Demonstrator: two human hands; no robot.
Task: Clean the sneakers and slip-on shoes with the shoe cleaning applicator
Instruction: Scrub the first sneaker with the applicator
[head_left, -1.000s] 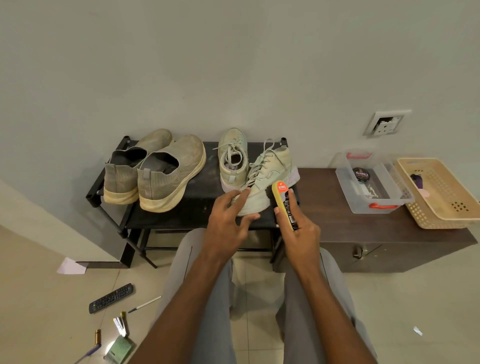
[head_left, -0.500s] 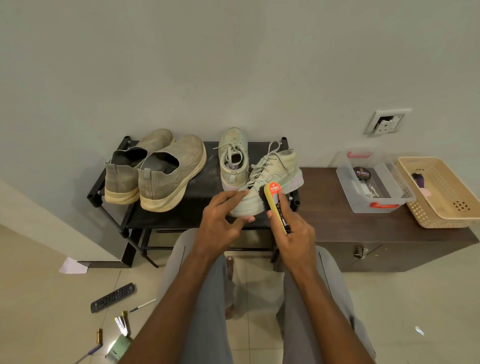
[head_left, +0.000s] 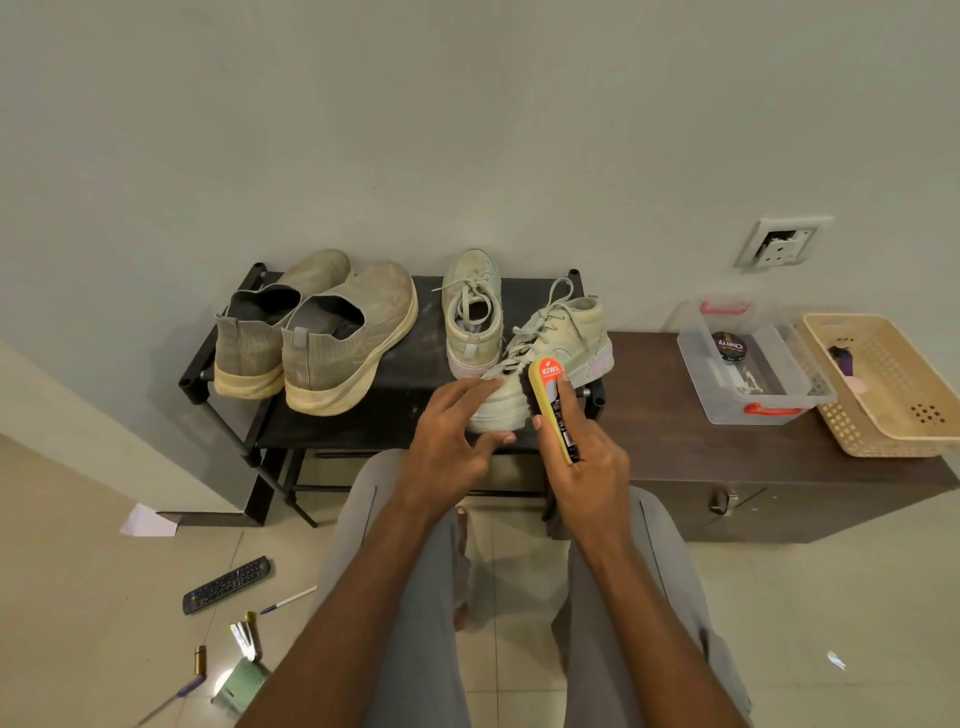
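Yellow applicator (head_left: 552, 410) in right hand (head_left: 584, 462) touches pale sneaker (head_left: 566, 332).

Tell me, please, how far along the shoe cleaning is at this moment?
Nothing looks finished yet. In hand: the left hand steadies the near sneaker while the right hand holds the applicator against its side. Left: the other sneaker and both slip-on shoes, still dusty.
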